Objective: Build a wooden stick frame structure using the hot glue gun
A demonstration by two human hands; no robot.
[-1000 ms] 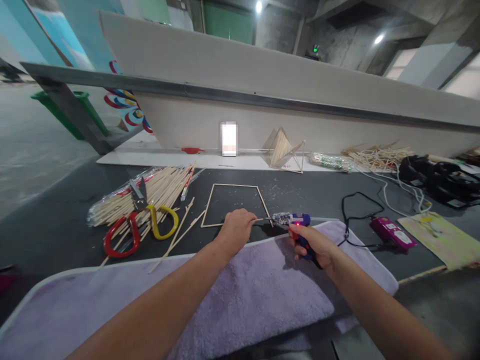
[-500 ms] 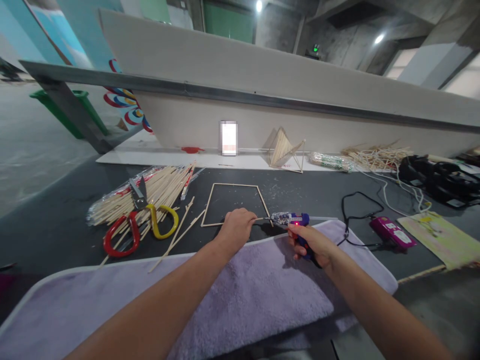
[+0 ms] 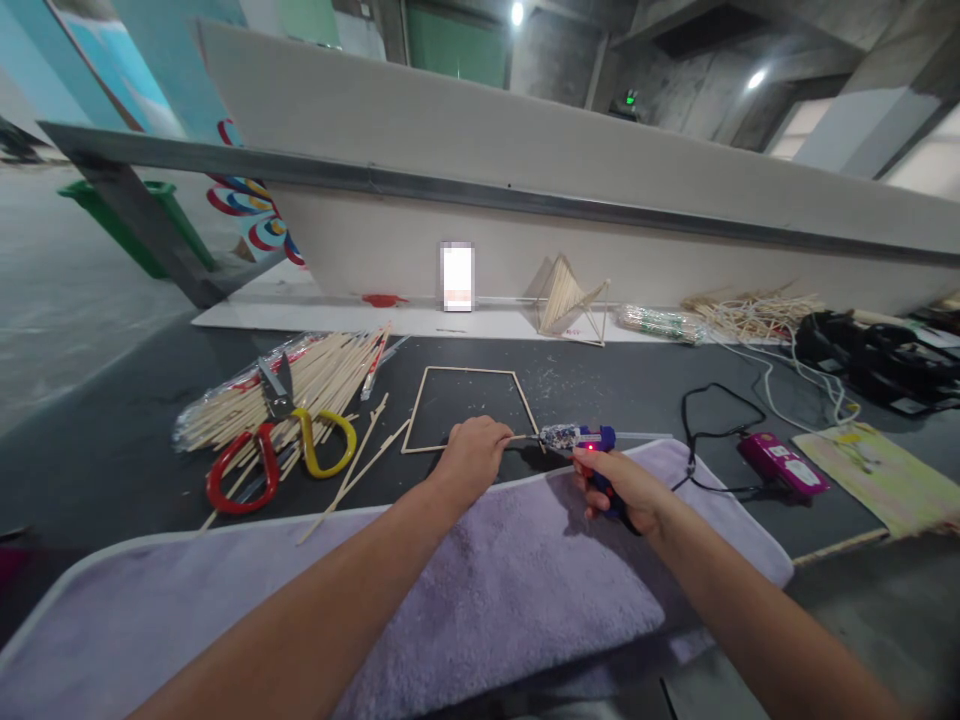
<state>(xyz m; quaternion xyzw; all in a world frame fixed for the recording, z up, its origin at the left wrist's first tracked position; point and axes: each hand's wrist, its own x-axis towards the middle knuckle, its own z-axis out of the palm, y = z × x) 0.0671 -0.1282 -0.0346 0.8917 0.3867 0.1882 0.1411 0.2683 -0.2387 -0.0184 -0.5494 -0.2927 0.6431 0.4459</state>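
Observation:
My right hand (image 3: 611, 482) is wrapped round a hot glue gun (image 3: 598, 439) with a small red light. A clear glue stick (image 3: 646, 436) sticks out of its back, and its nozzle points left at the near right corner of a four-sided frame of thin wooden sticks (image 3: 471, 370). My left hand (image 3: 477, 447) is closed, pinching a wooden stick (image 3: 517, 438) whose end reaches the nozzle. That hand covers part of the frame's near side. Whether the nozzle touches the stick I cannot tell.
Scissors (image 3: 262, 468) lie across a bag of wooden sticks (image 3: 330, 360) on the left. A purple towel (image 3: 480, 600) covers the near edge. Behind stand a lit phone (image 3: 458, 278) and a stick model (image 3: 566, 300). A magenta box (image 3: 784, 465) with a black cord lies right.
Almost nothing differs. Both hands hold their places, the glue gun staying at the frame's near right corner; the view has shifted very slightly.

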